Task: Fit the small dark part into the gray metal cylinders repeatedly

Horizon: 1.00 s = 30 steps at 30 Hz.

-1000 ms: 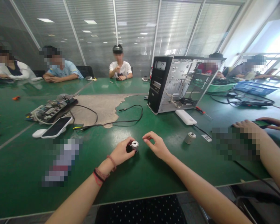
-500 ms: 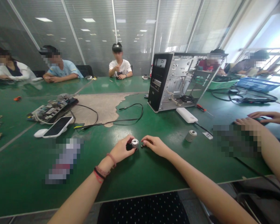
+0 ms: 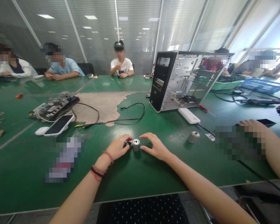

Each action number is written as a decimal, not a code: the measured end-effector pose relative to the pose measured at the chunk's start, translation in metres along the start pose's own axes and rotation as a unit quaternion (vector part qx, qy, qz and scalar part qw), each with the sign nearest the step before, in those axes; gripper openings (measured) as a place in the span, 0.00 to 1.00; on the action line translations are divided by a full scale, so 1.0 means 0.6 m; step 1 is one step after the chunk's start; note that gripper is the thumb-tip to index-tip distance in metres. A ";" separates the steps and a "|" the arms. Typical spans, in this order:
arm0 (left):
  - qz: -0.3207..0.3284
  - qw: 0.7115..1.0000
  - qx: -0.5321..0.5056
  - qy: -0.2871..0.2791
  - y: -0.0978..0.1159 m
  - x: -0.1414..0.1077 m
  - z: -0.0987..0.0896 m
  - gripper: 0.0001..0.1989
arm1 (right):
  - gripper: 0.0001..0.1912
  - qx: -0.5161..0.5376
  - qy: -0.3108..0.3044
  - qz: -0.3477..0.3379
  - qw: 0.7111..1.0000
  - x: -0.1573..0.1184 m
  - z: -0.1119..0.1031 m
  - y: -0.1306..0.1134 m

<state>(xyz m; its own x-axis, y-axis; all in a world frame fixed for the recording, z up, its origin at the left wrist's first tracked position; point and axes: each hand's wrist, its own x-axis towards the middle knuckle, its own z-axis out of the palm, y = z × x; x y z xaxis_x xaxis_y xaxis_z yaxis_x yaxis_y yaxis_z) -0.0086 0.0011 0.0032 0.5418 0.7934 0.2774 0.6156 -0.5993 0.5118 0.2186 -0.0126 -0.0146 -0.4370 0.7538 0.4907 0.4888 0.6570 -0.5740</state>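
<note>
1. Your bench [image 3: 121,186] carried the metal cylinder [image 3: 136,147], upright with its holed end uppermost; that much looked done, and what was left did not show.
2. Your right hand [image 3: 156,147] curved just beside it, fingers parted, holding nothing.
3. Your left hand [image 3: 118,147] curled opposite; whether its fingers gripped anything could not be told.
</note>
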 end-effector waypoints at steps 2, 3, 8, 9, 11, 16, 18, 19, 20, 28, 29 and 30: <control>0.004 1.000 0.022 0.002 0.000 0.000 0.001 0.13 | 0.25 -0.013 -0.009 -0.014 1.000 0.003 0.012 -0.005; 0.007 1.000 0.029 0.002 0.000 0.000 0.001 0.12 | 0.27 -0.016 -0.014 -0.019 1.000 0.005 0.017 -0.008; 0.018 0.999 0.042 -0.010 0.002 0.001 0.004 0.13 | 0.21 -0.015 -0.012 -0.036 0.999 0.011 0.032 -0.017; 0.017 0.999 0.045 -0.013 0.002 0.001 0.004 0.13 | 0.19 -0.016 -0.013 -0.045 0.999 0.011 0.032 -0.019; 0.014 0.999 0.049 -0.021 0.002 0.001 0.004 0.12 | 0.19 -0.027 -0.023 -0.069 0.997 0.009 0.033 -0.024; 0.011 0.998 0.059 -0.024 0.002 0.001 0.002 0.11 | 0.18 -0.054 -0.032 -0.128 0.990 0.008 0.026 -0.035; 0.012 0.997 0.068 -0.023 0.002 0.001 0.002 0.12 | 0.17 -0.067 -0.002 -0.119 0.991 0.009 0.012 -0.032; 0.013 0.997 0.072 -0.023 0.001 0.001 0.002 0.12 | 0.17 -0.079 0.016 -0.105 0.991 0.010 0.000 -0.027; 0.013 0.997 0.076 -0.023 0.001 0.001 0.002 0.12 | 0.17 -0.094 0.034 -0.087 0.991 0.011 -0.014 -0.019; 0.017 0.996 0.081 -0.018 0.001 0.001 0.004 0.11 | 0.15 -0.259 0.216 0.181 0.924 -0.020 -0.169 0.111; 0.017 0.996 0.080 -0.017 0.001 0.001 0.004 0.10 | 0.16 -0.282 0.241 0.226 0.901 -0.030 -0.186 0.127; 0.016 0.997 0.080 -0.017 0.002 0.001 0.004 0.10 | 0.17 -0.304 0.256 0.271 0.876 -0.041 -0.200 0.141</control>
<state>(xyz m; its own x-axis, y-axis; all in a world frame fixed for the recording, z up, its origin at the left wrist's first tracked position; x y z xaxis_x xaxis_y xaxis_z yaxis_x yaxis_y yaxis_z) -0.0063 0.0004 0.0019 0.5793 0.7715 0.2631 0.6795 -0.6353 0.3670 0.3610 0.0256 0.0034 0.3047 0.7608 0.5730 0.9001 -0.0333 -0.4344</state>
